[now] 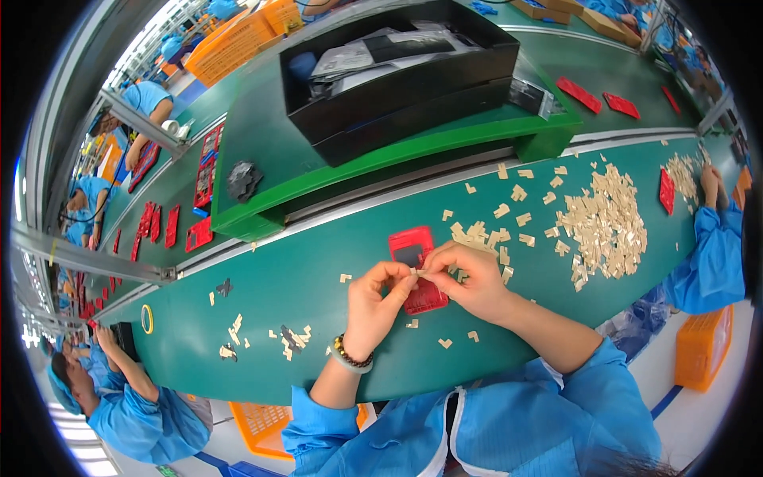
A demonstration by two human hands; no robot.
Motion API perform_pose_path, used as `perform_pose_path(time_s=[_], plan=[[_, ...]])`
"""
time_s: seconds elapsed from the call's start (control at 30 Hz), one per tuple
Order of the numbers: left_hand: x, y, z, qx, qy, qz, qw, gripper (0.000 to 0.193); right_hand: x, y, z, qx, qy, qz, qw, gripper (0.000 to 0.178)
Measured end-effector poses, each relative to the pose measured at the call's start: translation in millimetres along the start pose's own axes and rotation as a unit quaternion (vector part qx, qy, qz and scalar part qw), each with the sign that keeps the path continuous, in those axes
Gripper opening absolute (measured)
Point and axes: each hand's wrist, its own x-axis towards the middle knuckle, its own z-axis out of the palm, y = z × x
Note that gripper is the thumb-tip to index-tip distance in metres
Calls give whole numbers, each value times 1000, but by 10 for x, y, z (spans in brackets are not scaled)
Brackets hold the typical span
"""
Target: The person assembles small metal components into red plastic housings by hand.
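My left hand (372, 308) and right hand (473, 282) come together at the fingertips, both pinched on one small pale piece (416, 272); it is over the red case (429, 300), which lies on the green table (183, 326) in front of me; loose pieces (477, 235) lie just beyond my right hand, with a big pile (608, 226) farther right; dark bits (225, 288) lie off to my left; a black box (413, 111) stands on the raised shelf (270, 199) beyond.

Smooth green table (262, 294) with a soft sheen, glossy red plastic case (427, 300), cream pieces (608, 226) with smooth, faintly shiny faces, matt black box (413, 102), crinkled glossy plastic bags (343, 62), dull silver metal frame (95, 257), creased matt blue cloth sleeve (616, 389), smooth orange plastic crate (693, 354)
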Motion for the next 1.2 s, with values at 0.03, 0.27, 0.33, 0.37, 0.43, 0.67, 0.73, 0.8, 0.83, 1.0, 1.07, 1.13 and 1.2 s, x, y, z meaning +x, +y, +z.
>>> perform_pose_path(time_s=[0.03, 0.27, 0.33, 0.37, 0.43, 0.67, 0.73, 0.8, 0.83, 1.0, 1.07, 1.13, 1.2], plan=[[-13, -14, 7, 1, -5, -3, 1000, 7, 5, 30, -16, 0, 5, 3, 1000, 14], [-44, -42, 41, -47, -4, 44, 998, 10, 37, -11, 5, -167, 9, -121, 978, 18], [9, -18, 36, 17, -1, 112, 994, 11, 10, 7, 0, -148, 4, -104, 983, 15], [40, 23, 41, 130, 12, 197, 972, 12, 9, -4, -39, -83, -23, -32, 996, 12], [47, 56, 43, 239, 22, 278, 930, 13, 7, 3, -106, -16, -46, 42, 998, 9], [11, -53, -41, 322, -22, 403, 857, 24, 229, 195, -560, -346, -83, 47, 933, 13], [61, -35, -49, 345, -5, 431, 834, 24, 234, 56, -453, -113, -174, 10, 978, 19], [59, 14, -21, 382, 28, 469, 796, 25, 177, -128, -276, -69, -190, 40, 979, 21], [41, 8, -11, 384, 30, 468, 796, 25, 148, -178, -215, -27, -204, 73, 976, 22], [-22, -38, 11, 421, 54, 480, 768, 26, 139, -126, -205, -132, -222, -26, 966, 22], [-13, -35, 23, 409, 55, 475, 777, 25, 139, -138, -189, -143, -183, -64, 971, 22], [11, -20, 45, 387, 69, 472, 789, 19, 142, -168, -198, -140, -183, -57, 971, 20], [16, -35, 61, 394, 73, 441, 803, 20, 158, -172, -252, -136, -187, -53, 971, 19]])
